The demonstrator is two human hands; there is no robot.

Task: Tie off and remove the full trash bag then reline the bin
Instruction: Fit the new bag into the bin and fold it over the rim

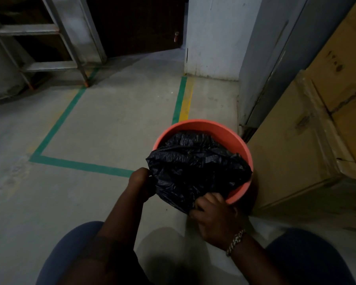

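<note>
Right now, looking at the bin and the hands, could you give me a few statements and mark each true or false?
1. The bin is pink. True.
2. The bag is white. False: it is black.
3. Both hands grip the bag. True: the left hand holds its left edge, the right hand its near edge.
4. The bag lies on the floor beside the bin. False: it sits in the bin, spilling over the near rim.
5. A bracelet is on the left wrist. False: it is on the right wrist.
6. Cardboard boxes stand right of the bin. True.
</note>
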